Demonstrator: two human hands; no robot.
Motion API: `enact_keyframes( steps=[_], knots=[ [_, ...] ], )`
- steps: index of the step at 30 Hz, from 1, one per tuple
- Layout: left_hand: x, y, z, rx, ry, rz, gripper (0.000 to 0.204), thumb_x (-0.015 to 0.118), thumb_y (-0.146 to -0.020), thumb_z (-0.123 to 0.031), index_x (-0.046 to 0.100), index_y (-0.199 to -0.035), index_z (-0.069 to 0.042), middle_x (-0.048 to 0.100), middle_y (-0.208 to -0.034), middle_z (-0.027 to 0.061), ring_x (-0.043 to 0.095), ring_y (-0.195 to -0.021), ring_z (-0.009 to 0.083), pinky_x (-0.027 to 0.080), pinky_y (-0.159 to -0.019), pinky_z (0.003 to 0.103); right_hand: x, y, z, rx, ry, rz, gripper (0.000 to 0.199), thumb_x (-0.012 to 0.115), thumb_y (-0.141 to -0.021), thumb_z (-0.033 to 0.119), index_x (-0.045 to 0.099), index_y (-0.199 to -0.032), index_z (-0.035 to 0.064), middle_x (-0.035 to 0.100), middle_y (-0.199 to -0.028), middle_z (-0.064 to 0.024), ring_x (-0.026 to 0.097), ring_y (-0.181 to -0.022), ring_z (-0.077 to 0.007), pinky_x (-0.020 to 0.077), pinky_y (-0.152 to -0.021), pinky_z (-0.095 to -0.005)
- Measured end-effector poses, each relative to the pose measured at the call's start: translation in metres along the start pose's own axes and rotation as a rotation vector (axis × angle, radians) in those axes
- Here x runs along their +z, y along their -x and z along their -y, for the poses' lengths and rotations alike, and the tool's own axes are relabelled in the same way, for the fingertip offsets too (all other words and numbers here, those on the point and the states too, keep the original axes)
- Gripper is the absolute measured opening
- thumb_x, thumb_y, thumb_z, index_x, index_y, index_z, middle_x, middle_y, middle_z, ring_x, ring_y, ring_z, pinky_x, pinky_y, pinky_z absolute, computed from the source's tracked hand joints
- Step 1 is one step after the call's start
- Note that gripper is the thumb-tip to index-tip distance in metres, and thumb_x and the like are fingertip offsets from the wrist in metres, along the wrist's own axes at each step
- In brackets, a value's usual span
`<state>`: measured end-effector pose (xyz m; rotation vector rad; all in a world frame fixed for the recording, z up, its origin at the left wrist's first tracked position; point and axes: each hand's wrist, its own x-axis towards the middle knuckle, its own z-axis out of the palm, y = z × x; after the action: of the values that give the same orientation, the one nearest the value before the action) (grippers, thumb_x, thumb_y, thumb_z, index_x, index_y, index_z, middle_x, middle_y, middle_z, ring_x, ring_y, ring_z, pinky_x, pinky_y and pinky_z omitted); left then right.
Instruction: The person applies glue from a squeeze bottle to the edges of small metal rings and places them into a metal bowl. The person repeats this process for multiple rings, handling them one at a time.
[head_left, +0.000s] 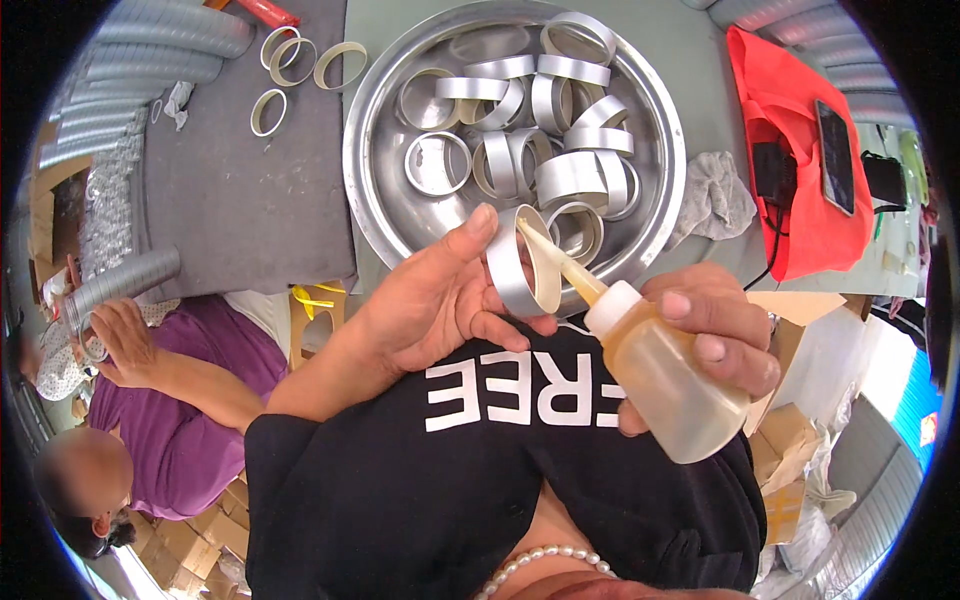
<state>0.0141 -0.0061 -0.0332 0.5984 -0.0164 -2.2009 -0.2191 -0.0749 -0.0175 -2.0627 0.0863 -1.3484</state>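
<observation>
My left hand grips a silver ring with a cream-coloured inside, its fingers around the lower part and the thumb near the top. In my right hand is a translucent squeeze bottle with a white collar and a long tapered nozzle, tilted toward the ring. The nozzle tip lies at the ring's inner wall, close to its upper rim; whether liquid comes out is too small to tell. Just beyond both hands stands a round metal basin holding several loose silver rings.
Several rings lie on a grey mat at the left. Right of the basin are a grey cloth and a red bag with a phone on it. A co-worker in purple holds a silver tube at the left.
</observation>
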Motion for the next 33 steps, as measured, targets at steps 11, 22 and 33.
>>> enact_keyframes(
  steps=[11, 22, 33],
  knots=[
    [0.019, 0.005, -0.003, 0.246, -0.447, -0.168, 0.058, 0.064, -0.086, -0.029, 0.042, -0.131, 0.000, 0.052, -0.118, 0.0158, 0.060, -0.106, 0.0255, 0.060, -0.077, 0.036, -0.002, 0.004, 0.013, 0.118, 0.171, 0.036, 0.074, 0.085, -0.068, 0.029, 0.045, -0.123, 0.0026, 0.055, -0.116, -0.0273, 0.063, -0.085, -0.0296, 0.0532, -0.064, -0.0341],
    [0.011, -0.001, -0.015, 0.902, -1.480, 0.067, 0.059, 0.078, -0.061, 0.005, 0.060, -0.115, -0.007, 0.051, -0.123, 0.0107, 0.055, -0.113, 0.0217, 0.054, -0.086, 0.031, -0.016, 0.006, 0.015, 0.373, 0.138, -0.055, 0.067, 0.081, -0.070, 0.027, 0.044, -0.119, -0.0001, 0.059, -0.106, -0.0247, 0.064, -0.082, -0.0277, 0.0547, -0.064, -0.0322],
    [0.012, -0.007, -0.007, 1.074, -1.683, 0.260, 0.044, 0.080, -0.060, 0.000, 0.067, -0.101, -0.007, 0.058, -0.113, 0.0131, 0.060, -0.103, 0.0295, 0.051, -0.084, 0.038, -0.009, 0.012, -0.029, 0.757, -0.123, -0.263, 0.042, 0.050, -0.093, 0.033, 0.050, -0.108, -0.0060, 0.060, -0.093, -0.0203, 0.056, -0.064, -0.0163, 0.0496, -0.055, -0.0262]
  ],
)
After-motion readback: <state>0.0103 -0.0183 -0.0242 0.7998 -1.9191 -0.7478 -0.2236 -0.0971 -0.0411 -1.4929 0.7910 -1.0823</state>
